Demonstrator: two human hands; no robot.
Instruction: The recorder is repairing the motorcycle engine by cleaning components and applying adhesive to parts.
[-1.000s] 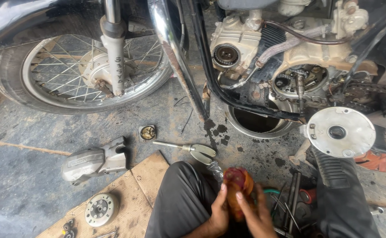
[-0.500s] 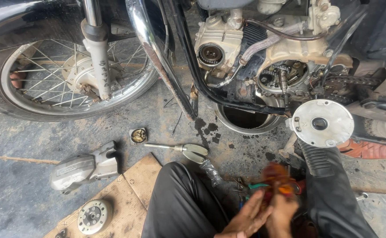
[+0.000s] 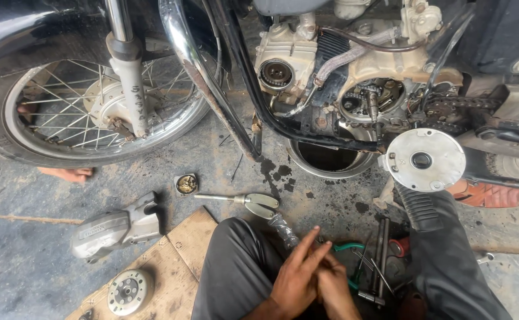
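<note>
Oil-stained concrete is being shown in the head view, with the engine [image 3: 354,77] already opened and its side cover [image 3: 114,228] lying far left. The left hand [image 3: 298,281] and right hand [image 3: 336,290] are being pressed together, fingers extended, nothing visibly gripped, beside tools [image 3: 378,266].

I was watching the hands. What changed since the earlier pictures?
The reddish round thing both hands held is no longer in view. The left hand now has straight fingers and rests against the right hand. The wheel, engine and loose parts stayed put.
</note>
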